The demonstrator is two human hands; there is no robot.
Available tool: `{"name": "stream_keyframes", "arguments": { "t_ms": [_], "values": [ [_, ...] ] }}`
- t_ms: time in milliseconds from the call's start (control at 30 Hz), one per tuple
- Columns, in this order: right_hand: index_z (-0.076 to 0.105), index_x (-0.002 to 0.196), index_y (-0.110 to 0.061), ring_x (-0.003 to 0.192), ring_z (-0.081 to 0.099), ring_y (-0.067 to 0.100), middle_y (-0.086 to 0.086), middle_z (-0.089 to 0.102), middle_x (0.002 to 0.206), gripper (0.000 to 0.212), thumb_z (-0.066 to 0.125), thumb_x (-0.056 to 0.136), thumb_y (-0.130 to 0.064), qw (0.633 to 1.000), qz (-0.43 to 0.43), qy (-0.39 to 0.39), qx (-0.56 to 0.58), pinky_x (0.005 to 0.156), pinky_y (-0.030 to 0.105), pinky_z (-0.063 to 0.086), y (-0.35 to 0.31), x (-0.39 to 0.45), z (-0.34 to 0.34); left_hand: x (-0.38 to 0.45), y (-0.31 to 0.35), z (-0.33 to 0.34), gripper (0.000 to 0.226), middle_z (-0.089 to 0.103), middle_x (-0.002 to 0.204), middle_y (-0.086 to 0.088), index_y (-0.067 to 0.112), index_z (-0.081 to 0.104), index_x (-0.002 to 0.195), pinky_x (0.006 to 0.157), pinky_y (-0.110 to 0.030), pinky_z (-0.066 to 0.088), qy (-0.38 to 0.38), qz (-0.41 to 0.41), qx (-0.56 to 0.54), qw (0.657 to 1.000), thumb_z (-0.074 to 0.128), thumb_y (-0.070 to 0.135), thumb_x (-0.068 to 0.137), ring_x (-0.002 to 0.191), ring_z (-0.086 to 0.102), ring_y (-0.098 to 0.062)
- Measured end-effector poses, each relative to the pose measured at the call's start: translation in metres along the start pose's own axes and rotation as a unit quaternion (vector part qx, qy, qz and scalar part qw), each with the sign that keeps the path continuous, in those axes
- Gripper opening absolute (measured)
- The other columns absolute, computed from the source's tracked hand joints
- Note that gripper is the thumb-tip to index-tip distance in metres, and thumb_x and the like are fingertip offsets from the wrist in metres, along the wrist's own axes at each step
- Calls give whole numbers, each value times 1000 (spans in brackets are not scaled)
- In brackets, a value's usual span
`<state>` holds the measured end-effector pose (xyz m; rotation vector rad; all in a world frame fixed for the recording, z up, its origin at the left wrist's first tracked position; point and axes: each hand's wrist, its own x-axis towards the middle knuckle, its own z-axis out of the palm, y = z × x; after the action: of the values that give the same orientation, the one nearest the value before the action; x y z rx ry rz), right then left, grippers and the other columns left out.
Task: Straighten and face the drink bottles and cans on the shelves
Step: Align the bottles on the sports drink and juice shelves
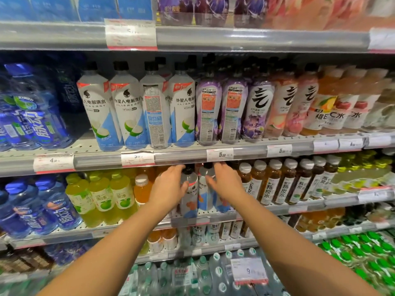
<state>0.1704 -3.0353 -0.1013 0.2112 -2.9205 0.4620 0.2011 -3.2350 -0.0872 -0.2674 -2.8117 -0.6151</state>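
Observation:
Both my hands reach into the second shelf from the middle. My left hand [170,189] curls around a white, black-capped bottle [189,197] with an orange and blue label. My right hand [226,185] reaches beside a second white bottle [204,195], fingers stretched toward it; whether they grip it I cannot tell. On the shelf above stand white coconut-label bottles [100,112]; one of them [155,112] shows its back label. Two purple bottles [207,112] there also face backwards.
Blue water bottles [32,110] stand at the left, green [102,199] and orange [142,189] drinks left of my hands, brown tea bottles [284,184] to the right. Shelf rails with price tags [220,155] run above my hands. Lower shelves hold clear bottles [192,274].

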Motion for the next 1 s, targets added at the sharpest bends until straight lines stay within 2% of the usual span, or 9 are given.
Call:
{"name": "stream_keyframes", "arguments": {
  "t_ms": [100, 200, 300, 367, 467, 600, 733, 833, 1000],
  "values": [
    [56, 108, -12, 99, 64, 32, 10, 65, 106, 38, 56, 99, -49, 998, 11, -56, -4, 74, 39, 49, -2, 14, -3, 13, 12, 11, 56, 62, 132, -5, 18, 46, 144, 97, -39, 49, -24, -34, 26, 999, 64, 38, 96, 120, 60, -25],
    [59, 99, -12, 91, 67, 27, 7, 68, 91, 41, 58, 97, -54, 997, 14, -72, 1, 74, 37, 52, -4, 27, -3, 21, 19, 18, 46, 67, 119, -6, 15, 51, 134, 87, -36, 47, -31, -65, 53, 996, 63, 39, 97, 112, 63, -26],
    [60, 82, -15, 68, 66, 15, -1, 69, 65, 46, 58, 95, -59, 991, 27, -130, 17, 66, 31, 49, -5, 36, -2, 26, 26, 22, 39, 67, 112, -6, 13, 56, 123, 77, -33, 39, -28, -86, 59, 994, 65, 39, 96, 107, 64, -26],
    [57, 74, -16, 59, 64, 13, -2, 65, 58, 44, 64, 93, -56, 987, 30, -155, 13, 57, 29, 43, -5, 37, -2, 28, 30, 26, 42, 66, 112, -9, 10, 54, 121, 75, -34, 44, -38, -96, 54, 993, 70, 37, 93, 105, 64, -29],
    [57, 77, -16, 67, 67, 16, 1, 70, 67, 31, 70, 92, -40, 989, 18, -150, -9, 60, 29, 46, -1, 35, 0, 29, 31, 32, 47, 65, 114, -13, 8, 50, 126, 79, -38, 54, -49, -96, 49, 993, 73, 30, 91, 104, 65, -31],
    [64, 95, -8, 53, 70, 16, 6, 74, 70, 22, 74, 92, -26, 977, 21, -194, 82, 53, 28, 55, 7, 37, -3, 29, 24, 35, 47, 65, 116, -14, 7, 48, 130, 81, -38, 54, -51, -89, 54, 993, 71, 20, 92, 106, 64, -31],
    [50, 111, -15, 66, 74, 19, 12, 72, 92, 38, 79, 87, -12, 960, 1, -239, 146, 58, 32, 61, 14, 34, -10, 30, 17, 28, 56, 63, 124, -14, 9, 43, 139, 87, -38, 53, -73, -81, 57, 992, 71, 24, 92, 114, 62, -31],
    [52, 119, -14, 89, 73, 24, 12, 65, 112, 44, 81, 85, -18, 964, -14, -240, 113, 76, 42, 63, 16, 31, -10, 29, 14, 27, 55, 62, 127, -12, 11, 44, 140, 90, -36, 52, -81, -78, 58, 992, 70, 23, 93, 117, 60, -29],
    [50, 127, -14, 94, 56, 19, 4, 58, 116, 49, 77, 89, -31, 980, -33, -190, 57, 79, 34, 54, 14, 21, -15, 31, 14, 26, 54, 63, 127, -10, 12, 45, 139, 92, -36, 53, -77, -68, 56, 993, 70, 23, 92, 116, 61, -27]
  ]
}}
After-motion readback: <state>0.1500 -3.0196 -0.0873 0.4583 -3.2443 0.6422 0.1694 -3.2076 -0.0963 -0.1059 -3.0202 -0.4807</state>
